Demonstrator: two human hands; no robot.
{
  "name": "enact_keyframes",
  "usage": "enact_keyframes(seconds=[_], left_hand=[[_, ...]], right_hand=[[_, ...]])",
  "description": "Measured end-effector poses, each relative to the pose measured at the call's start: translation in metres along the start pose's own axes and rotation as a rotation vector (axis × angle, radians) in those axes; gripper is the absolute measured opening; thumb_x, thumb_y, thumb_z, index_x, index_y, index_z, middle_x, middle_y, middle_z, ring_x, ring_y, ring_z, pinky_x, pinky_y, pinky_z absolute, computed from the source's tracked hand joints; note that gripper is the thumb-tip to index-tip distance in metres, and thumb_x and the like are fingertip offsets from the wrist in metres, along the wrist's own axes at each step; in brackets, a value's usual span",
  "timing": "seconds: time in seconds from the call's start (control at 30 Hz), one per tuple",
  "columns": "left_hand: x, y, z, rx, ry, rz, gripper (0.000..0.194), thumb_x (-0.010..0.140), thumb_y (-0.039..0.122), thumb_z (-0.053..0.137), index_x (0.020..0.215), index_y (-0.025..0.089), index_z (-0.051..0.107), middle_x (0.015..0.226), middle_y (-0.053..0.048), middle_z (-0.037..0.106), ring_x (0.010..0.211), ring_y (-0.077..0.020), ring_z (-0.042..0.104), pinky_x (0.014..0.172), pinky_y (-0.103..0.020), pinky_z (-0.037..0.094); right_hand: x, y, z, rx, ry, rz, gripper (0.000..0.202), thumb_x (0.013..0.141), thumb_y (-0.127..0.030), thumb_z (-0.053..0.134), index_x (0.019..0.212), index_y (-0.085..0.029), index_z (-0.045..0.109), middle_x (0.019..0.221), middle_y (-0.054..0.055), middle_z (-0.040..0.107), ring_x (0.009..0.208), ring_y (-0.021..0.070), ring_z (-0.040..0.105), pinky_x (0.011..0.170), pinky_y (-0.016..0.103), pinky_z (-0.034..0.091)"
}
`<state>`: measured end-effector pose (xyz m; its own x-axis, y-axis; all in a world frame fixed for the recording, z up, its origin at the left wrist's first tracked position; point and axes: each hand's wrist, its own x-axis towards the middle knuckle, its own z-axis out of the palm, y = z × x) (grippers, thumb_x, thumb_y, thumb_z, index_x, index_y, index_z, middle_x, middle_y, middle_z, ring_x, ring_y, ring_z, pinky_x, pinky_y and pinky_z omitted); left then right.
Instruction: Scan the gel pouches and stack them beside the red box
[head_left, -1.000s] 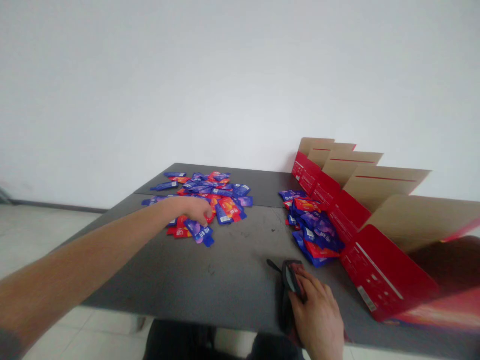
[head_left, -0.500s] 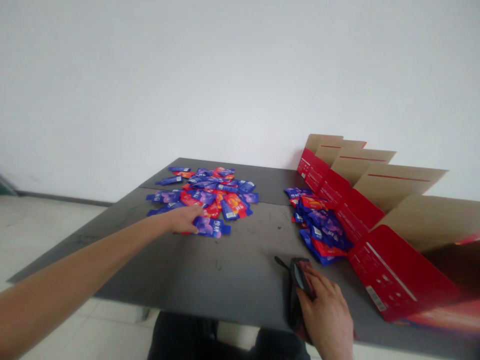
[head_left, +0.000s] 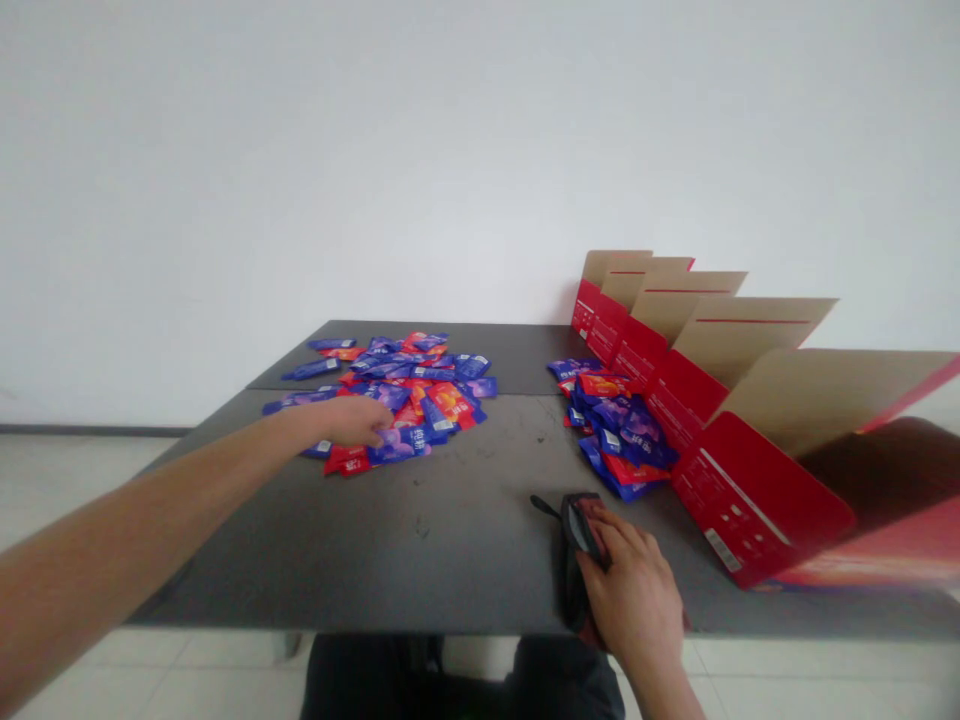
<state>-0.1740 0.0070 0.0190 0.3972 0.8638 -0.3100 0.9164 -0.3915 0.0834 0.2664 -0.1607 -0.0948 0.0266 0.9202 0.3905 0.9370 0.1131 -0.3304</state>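
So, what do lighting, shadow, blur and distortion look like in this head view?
Head view throughout: soft light on the plain white wall; dark shadow inside the nearest open red cardboard box, its right end blurred and stretched; fine print on flat blue and red packets too soft to read.

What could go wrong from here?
The left hand is at a blue packet overlapping a red packet, so a neighbour might get dragged along.

The right hand holds a dark handheld device near the front edge of the table; if released carelessly, it could slip off.
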Motion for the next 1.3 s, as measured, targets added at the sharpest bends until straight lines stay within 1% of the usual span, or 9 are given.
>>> enact_keyframes(seconds=[0.13, 0.3, 0.4, 0.53, 0.7, 0.87, 0.93, 1.03, 1.3], left_hand=[[-0.008, 0.011, -0.017, -0.039, -0.100, 0.042, 0.013, 0.077, 0.030, 0.064, 0.081, 0.020, 0.070, 0.081, -0.003, 0.070, 0.076, -0.0232, 0.065, 0.067, -0.028, 0.046], [-0.028, 0.038, -0.025, -0.411, -0.231, 0.071, 0.023, 0.083, 0.041, 0.065, 0.089, 0.020, 0.070, 0.080, -0.001, 0.071, 0.073, -0.0215, 0.067, 0.064, -0.026, 0.048], [-0.033, 0.064, -0.013, -0.548, -0.214, 0.117, 0.028, 0.082, 0.047, 0.070, 0.089, 0.020, 0.071, 0.079, -0.001, 0.070, 0.072, -0.0199, 0.066, 0.064, -0.025, 0.048], [-0.027, 0.095, 0.019, -0.702, -0.242, 0.112, 0.034, 0.077, 0.051, 0.074, 0.090, 0.020, 0.071, 0.080, -0.001, 0.072, 0.075, -0.0206, 0.069, 0.068, -0.028, 0.053], [-0.017, 0.115, 0.069, -0.942, -0.078, 0.066, 0.037, 0.076, 0.053, 0.076, 0.088, 0.020, 0.068, 0.080, -0.001, 0.072, 0.075, -0.0209, 0.070, 0.068, -0.031, 0.056], [-0.014, 0.124, 0.110, -1.068, 0.151, 0.003, 0.037, 0.080, 0.053, 0.074, 0.088, 0.017, 0.067, 0.072, 0.000, 0.069, 0.065, -0.0181, 0.065, 0.063, -0.030, 0.052], [-0.017, 0.127, 0.116, -1.066, 0.199, 0.009, 0.035, 0.082, 0.052, 0.072, 0.090, 0.018, 0.068, 0.078, -0.001, 0.072, 0.072, -0.0200, 0.068, 0.068, -0.031, 0.053], [-0.027, 0.131, 0.120, -1.063, 0.238, 0.036, 0.035, 0.085, 0.051, 0.071, 0.098, 0.018, 0.069, 0.092, -0.004, 0.076, 0.088, -0.0242, 0.072, 0.081, -0.036, 0.056], [-0.047, 0.140, 0.131, -1.061, 0.319, 0.080, 0.044, 0.086, 0.044, 0.073, 0.122, 0.020, 0.064, 0.109, -0.007, 0.075, 0.100, -0.0259, 0.074, 0.092, -0.042, 0.059]], right_hand=[[0.001, -0.004, -0.004, 0.001, -0.020, 0.017, 0.033, 0.091, -0.028, 0.057, 0.119, -0.023, 0.074, 0.132, 0.003, 0.071, 0.114, 0.0285, 0.060, 0.097, 0.041, 0.045], [0.001, -0.009, -0.008, 0.011, -0.028, 0.024, 0.033, 0.092, -0.025, 0.056, 0.121, -0.022, 0.074, 0.131, 0.005, 0.071, 0.115, 0.0278, 0.060, 0.099, 0.039, 0.044], [0.002, -0.012, -0.010, 0.012, -0.037, 0.039, 0.033, 0.092, -0.025, 0.058, 0.121, -0.022, 0.074, 0.132, 0.005, 0.070, 0.117, 0.0278, 0.059, 0.100, 0.039, 0.043], [0.003, -0.012, -0.012, 0.025, -0.047, 0.065, 0.033, 0.093, -0.025, 0.058, 0.123, -0.022, 0.074, 0.133, 0.004, 0.070, 0.117, 0.0278, 0.058, 0.100, 0.039, 0.043], [0.004, -0.025, -0.024, 0.099, -0.052, 0.064, 0.032, 0.090, -0.021, 0.061, 0.119, -0.021, 0.074, 0.133, 0.005, 0.070, 0.118, 0.0278, 0.057, 0.101, 0.039, 0.043], [0.005, -0.083, -0.017, 0.225, -0.073, -0.157, 0.030, 0.088, -0.019, 0.065, 0.116, -0.025, 0.074, 0.136, 0.005, 0.067, 0.122, 0.0265, 0.052, 0.102, 0.039, 0.042], [0.009, -0.103, -0.007, 0.188, -0.166, -0.228, 0.024, 0.089, -0.021, 0.066, 0.111, -0.026, 0.074, 0.131, 0.005, 0.069, 0.117, 0.0265, 0.053, 0.096, 0.039, 0.043], [0.015, -0.115, 0.004, 0.108, -0.242, -0.200, 0.017, 0.094, -0.027, 0.064, 0.108, -0.025, 0.074, 0.119, 0.007, 0.072, 0.108, 0.0267, 0.055, 0.089, 0.039, 0.043], [0.016, -0.109, 0.006, 0.048, -0.213, -0.162, 0.022, 0.101, -0.037, 0.057, 0.104, -0.024, 0.075, 0.113, 0.008, 0.072, 0.103, 0.0268, 0.056, 0.083, 0.037, 0.043]])
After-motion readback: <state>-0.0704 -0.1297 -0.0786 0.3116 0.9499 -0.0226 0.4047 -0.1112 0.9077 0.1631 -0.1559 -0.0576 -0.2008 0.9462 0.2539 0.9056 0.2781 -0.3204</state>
